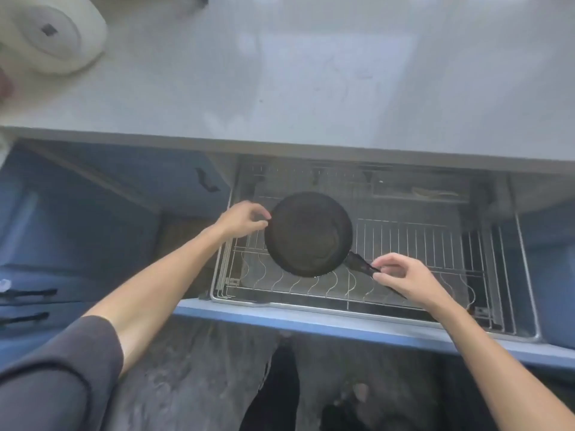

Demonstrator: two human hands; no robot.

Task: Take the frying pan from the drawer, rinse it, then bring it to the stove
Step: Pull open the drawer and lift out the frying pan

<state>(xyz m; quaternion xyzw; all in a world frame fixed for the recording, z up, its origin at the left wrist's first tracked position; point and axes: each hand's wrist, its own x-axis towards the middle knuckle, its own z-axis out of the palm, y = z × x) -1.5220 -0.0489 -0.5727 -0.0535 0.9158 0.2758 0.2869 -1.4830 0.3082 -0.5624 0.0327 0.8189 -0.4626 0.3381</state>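
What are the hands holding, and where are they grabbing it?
The frying pan. The left hand pinches its rim on the far-left side; the right hand grips its black handle, over the open drawer.

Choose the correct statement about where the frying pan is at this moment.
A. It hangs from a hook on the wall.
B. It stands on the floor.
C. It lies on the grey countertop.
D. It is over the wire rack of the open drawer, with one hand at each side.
D: the frying pan is over the wire rack, left hand at its rim, right hand at its handle.
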